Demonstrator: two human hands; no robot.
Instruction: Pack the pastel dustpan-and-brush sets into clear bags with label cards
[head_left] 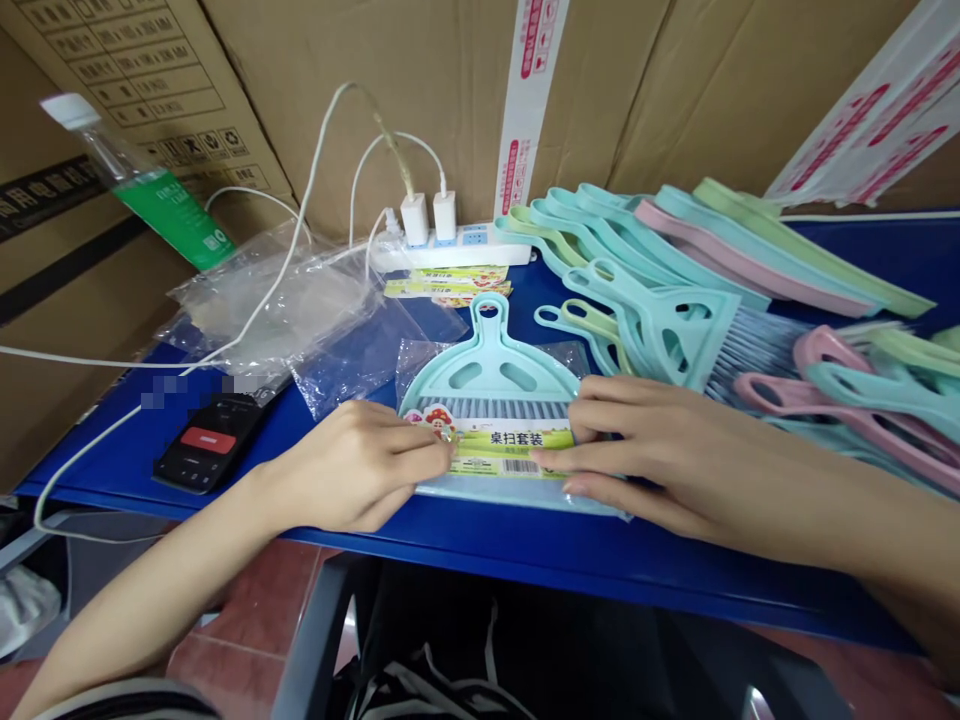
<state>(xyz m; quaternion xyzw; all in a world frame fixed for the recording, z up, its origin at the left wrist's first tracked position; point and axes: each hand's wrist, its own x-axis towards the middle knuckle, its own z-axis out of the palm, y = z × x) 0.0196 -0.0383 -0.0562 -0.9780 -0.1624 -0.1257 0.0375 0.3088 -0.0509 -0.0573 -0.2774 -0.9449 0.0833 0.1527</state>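
A light-blue dustpan lies flat near the table's front edge, its looped handle pointing away from me. A grey-bristled brush sits in it, and clear film surrounds the set. Across its front lies a yellow-green printed label card with mushroom pictures at its left end. My left hand is closed at the card's left end, fingers bent over it and thumb mostly hidden. From the right, my right hand rests on the set. Its index finger and thumb stretch apart over the card's right end, while the other fingers bend.
Loose brushes and stacked dustpans lie to the right. Clear plastic bags, a phone and a green-labelled bottle are at left. Behind stand a power strip, several label cards and cardboard boxes.
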